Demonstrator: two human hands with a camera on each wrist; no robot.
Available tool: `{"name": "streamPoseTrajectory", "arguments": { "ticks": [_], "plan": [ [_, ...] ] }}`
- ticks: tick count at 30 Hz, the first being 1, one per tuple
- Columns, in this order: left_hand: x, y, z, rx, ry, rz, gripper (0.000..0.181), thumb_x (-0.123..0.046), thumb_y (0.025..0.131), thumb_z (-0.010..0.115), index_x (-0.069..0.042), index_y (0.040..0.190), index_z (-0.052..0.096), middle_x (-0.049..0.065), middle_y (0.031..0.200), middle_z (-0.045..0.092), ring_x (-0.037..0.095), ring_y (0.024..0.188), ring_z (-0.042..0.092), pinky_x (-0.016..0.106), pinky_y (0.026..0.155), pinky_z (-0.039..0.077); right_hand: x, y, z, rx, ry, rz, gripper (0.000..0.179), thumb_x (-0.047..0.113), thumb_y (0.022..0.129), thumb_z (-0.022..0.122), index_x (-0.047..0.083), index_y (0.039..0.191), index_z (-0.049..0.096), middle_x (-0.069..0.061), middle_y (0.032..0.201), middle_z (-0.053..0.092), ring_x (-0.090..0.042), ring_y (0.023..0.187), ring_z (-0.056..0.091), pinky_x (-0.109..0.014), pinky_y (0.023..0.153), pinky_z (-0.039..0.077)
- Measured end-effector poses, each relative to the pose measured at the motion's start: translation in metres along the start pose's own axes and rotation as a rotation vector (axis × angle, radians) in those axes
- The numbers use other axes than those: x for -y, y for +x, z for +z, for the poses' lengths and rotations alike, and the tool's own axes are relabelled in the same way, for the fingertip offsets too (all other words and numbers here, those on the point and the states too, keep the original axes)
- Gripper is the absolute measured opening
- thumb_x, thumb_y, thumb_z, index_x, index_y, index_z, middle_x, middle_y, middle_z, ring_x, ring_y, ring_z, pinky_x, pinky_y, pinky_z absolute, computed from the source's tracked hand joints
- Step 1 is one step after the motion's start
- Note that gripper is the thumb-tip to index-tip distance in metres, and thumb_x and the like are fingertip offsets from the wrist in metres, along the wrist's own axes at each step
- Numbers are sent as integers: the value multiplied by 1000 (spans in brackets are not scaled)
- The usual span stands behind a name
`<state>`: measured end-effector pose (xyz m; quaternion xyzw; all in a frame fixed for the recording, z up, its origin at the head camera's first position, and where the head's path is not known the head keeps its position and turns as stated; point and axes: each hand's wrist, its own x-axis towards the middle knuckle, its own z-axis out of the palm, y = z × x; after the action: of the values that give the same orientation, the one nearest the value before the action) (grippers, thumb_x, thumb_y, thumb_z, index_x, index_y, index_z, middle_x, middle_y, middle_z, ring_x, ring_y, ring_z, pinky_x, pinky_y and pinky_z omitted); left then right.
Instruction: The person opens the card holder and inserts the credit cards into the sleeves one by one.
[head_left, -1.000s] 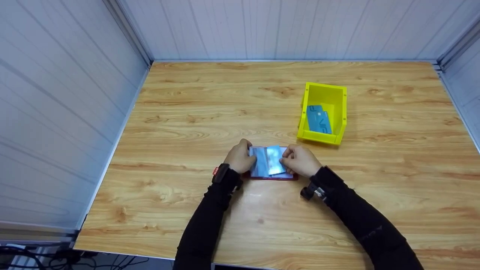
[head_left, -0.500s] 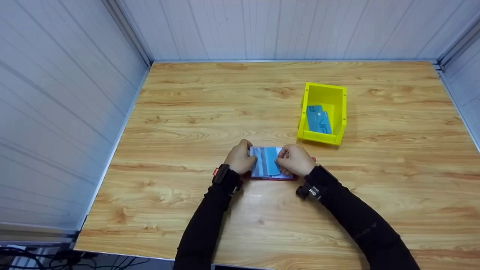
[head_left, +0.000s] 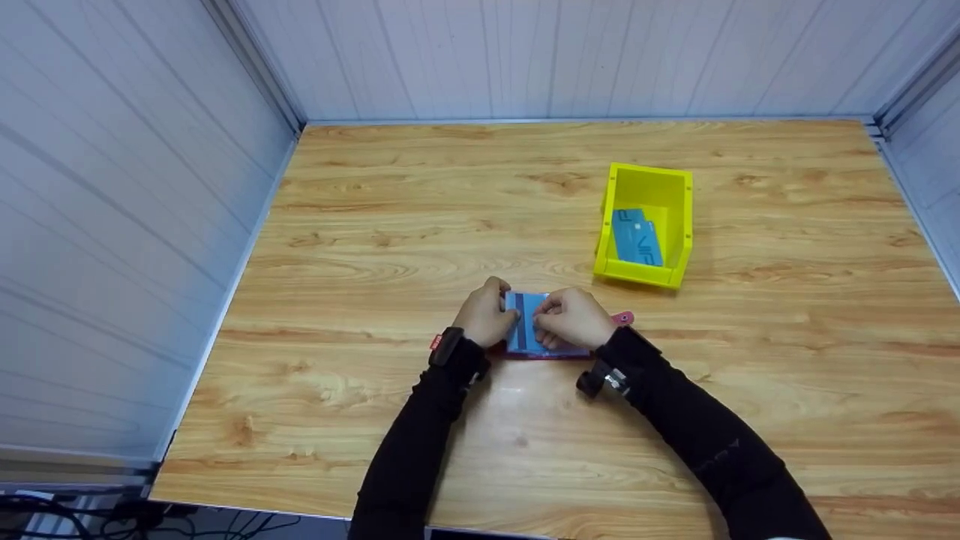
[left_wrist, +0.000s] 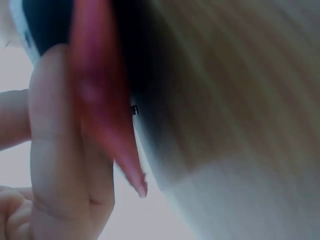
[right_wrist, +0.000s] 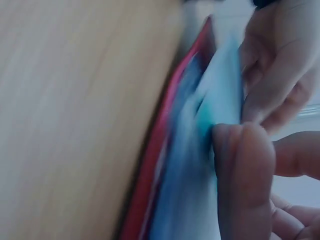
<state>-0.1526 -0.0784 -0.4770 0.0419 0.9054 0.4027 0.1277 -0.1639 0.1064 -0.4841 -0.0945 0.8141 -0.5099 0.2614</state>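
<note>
Red card holder [head_left: 555,349] lies mid-table, open wood all round; left hand [head_left: 484,319] grips its left edge, right hand [head_left: 574,319] pinches a blue card [head_left: 525,326].

My left hand [head_left: 484,319] and right hand [head_left: 574,319] meet over the card holder [head_left: 544,351], which lies on the table [head_left: 375,247] before me. A card [head_left: 529,322] sits between my hands. Bin [head_left: 646,225] stands behind and right, cards [head_left: 637,236] inside it.
</note>
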Motion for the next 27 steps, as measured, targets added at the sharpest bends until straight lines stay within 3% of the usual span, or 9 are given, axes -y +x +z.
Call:
{"name": "streamPoseTrajectory", "arguments": {
  "ticks": [7,12,15,21,27],
  "plan": [
    [-1,2,1,1,-6,2,39,-10,90,62,1,126,52,1,82,56,15,74,53,28,70,44,3,-3,-4,-73,-129,-62,19,12,91,59,-2,102,67,-12,80,72,-9,59,63,-23,57,53],
    [0,3,-1,3,-22,-10,39,-9,90,62,-1,127,52,-1,79,52,16,75,51,31,75,46,-3,-7,-15,-160,-125,-35,20,13,92,61,-1,104,68,-14,90,73,-11,67,64,-22,60,52],
    [2,3,-2,11,-67,-25,38,-7,91,63,-1,127,52,-1,79,53,15,75,51,31,78,47,-6,-10,-19,-170,-16,6,24,10,93,59,-5,110,66,-19,100,72,-11,75,68,-22,68,57],
    [5,4,-2,16,-134,-34,37,-4,90,63,0,125,53,-1,77,53,13,74,52,26,73,46,-9,-13,-18,-107,380,94,35,0,95,51,-16,125,54,-29,119,65,-11,81,71,-26,81,58],
    [6,4,-1,13,-141,-40,36,-4,88,63,1,124,54,0,78,54,14,75,53,23,68,45,-9,-14,-18,-69,611,188,39,1,97,48,-14,133,48,-29,131,59,-15,90,72,-27,86,57]
  ]
}}
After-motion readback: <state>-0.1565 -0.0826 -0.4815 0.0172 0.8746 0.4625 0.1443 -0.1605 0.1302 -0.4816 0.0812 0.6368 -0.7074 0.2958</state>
